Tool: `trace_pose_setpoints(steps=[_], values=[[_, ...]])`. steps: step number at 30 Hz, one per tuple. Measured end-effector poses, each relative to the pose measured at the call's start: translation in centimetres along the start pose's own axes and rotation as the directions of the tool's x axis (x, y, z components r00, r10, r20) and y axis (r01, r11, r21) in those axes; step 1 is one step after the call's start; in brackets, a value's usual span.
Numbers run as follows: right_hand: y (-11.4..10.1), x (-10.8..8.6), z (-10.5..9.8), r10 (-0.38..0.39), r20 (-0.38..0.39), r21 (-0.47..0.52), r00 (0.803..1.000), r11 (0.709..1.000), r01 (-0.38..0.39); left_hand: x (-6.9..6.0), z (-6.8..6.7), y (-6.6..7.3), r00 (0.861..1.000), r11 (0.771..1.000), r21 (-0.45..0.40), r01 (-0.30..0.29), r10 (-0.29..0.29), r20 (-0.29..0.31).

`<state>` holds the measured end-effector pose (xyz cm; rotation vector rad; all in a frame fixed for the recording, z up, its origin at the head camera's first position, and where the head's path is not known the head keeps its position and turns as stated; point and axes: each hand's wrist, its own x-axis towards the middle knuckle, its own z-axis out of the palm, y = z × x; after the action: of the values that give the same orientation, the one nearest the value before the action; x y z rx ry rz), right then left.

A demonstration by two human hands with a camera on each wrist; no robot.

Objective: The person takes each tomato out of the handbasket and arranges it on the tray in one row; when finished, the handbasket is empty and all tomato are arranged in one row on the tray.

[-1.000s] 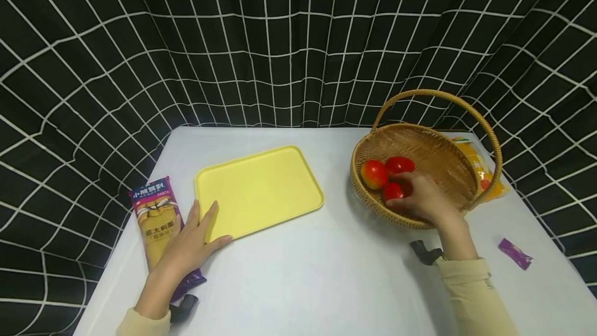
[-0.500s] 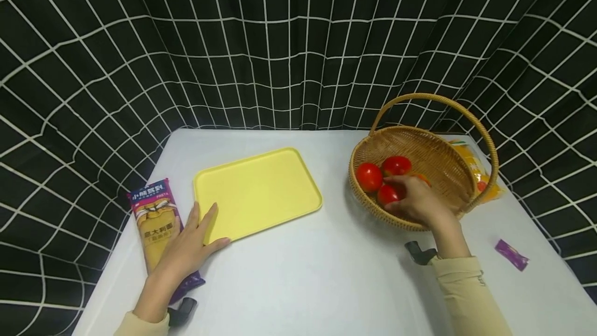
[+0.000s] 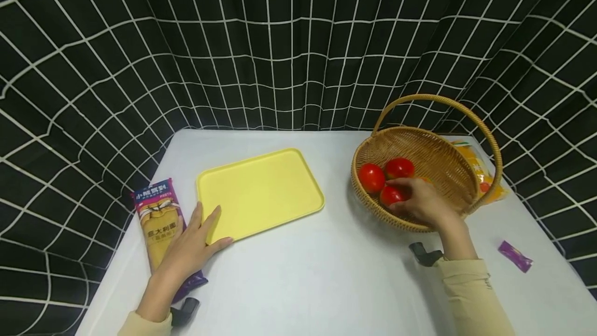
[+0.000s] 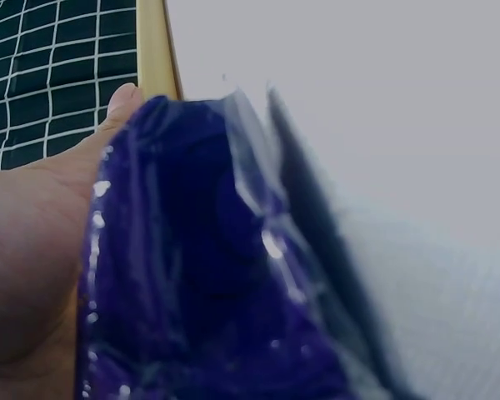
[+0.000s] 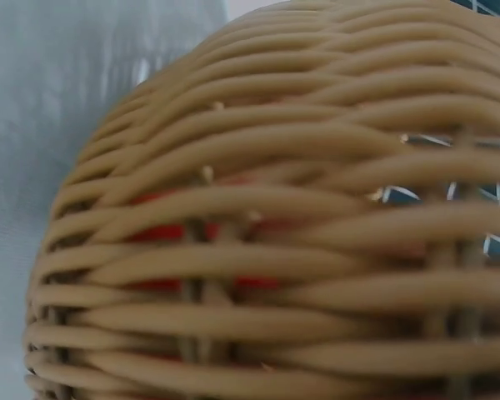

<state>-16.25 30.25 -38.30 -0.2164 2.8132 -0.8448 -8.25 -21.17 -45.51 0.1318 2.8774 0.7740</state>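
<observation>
Reaching into the wicker basket (image 3: pixel 436 157) with the right hand (image 3: pixel 422 201) rn, curling finger and thumb around the nearest red fruit (image 3: pixel 391 197), looking kinda tomato-ish. Talking about the one sitting low by the near wall, right beside two other red fruits (image 3: pixel 399 168). Getting only weave and slivers of red in the right wrist view, so not being able to judge the firmness of that grip.

Meanwhile resting the left hand (image 3: pixel 188 250) at the near-left corner of the yellow tray (image 3: pixel 261 191), spreading the fingers loosely, gripping nothing, and partly covering the pasta packet (image 3: pixel 158 217) on the tabletop (image 3: pixel 298 274).

Guessing at the grasping step here, so securing the fruit and not lifting it yet. Probably calling next for a snug pinch, then a clean lift over the rim without bumping the neighbours or catching the handle (image 3: pixel 424 97).
</observation>
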Motion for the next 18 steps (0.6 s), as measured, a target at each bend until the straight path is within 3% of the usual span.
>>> trace_pose_setpoints(steps=[9,14,18], values=[[-1.9,-1.1,-2.4,-0.02,-0.032,-0.034,0.999,0.999,0.019,-0.1,0.1,0.3,1.0,0.999,0.02,0.03,-0.03,0.004],[-4.7,-1.3,-3.5,-0.094,-0.093,-0.021,0.991,0.995,0.093,-0.1,0.1,0.4,0.999,0.998,0.038,0.045,-0.045,0.005],[-7.7,-1.0,-3.6,-0.17,-0.158,-0.015,0.973,0.985,0.17,-0.1,0.1,0.6,0.998,0.997,0.054,0.055,-0.056,0.013]])
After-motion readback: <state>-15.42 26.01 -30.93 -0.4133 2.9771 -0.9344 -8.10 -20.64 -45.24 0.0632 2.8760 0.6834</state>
